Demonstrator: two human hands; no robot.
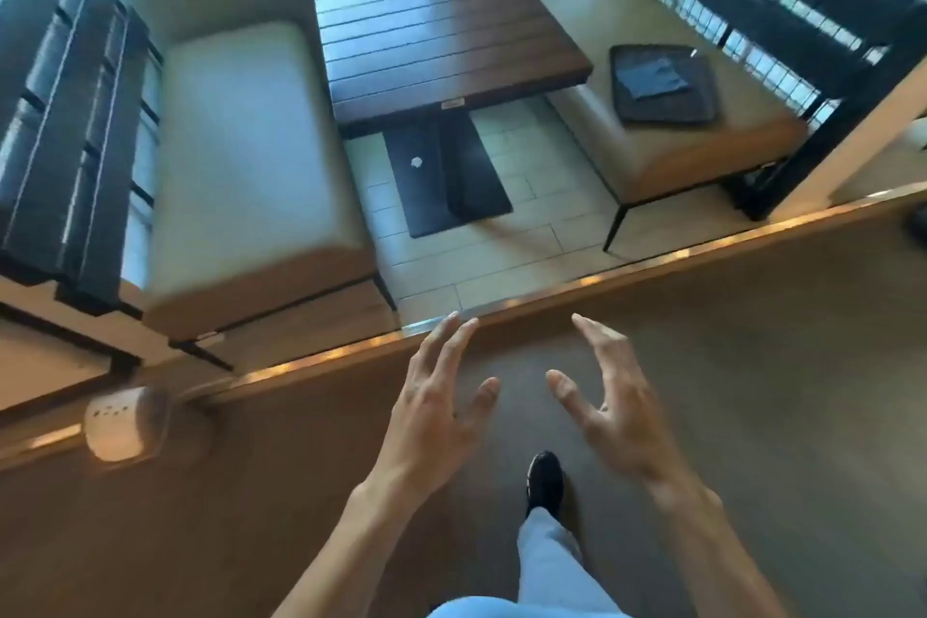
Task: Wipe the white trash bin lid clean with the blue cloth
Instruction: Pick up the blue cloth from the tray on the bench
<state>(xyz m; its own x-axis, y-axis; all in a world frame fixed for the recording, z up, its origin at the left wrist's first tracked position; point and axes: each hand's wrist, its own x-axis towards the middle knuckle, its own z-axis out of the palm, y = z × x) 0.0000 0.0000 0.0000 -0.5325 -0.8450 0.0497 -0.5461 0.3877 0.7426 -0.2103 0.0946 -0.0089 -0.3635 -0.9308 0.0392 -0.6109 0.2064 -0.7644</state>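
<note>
Ahead, I see my left hand [436,422] and right hand [614,409], both grips spread wide and empty; a folded bluish-grey cloth [652,78] lies on a dark tray [697,108].

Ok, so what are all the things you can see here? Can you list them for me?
Table: one, dark brown wood slats, top middle, on a black base.
Bench seats: two, beige cushions, one left of the table, one right.
Tray: one, dark, on the right bench, with a dark folded cloth in it.
Socket box: one, white, low on the left by the step edge.
Floor: brown near the person, pale tiles under the table.
Shoe: one, black, bottom middle, below a grey trouser leg.
Hands: two, bare, empty, fingers spread; left hand, right hand.
</note>
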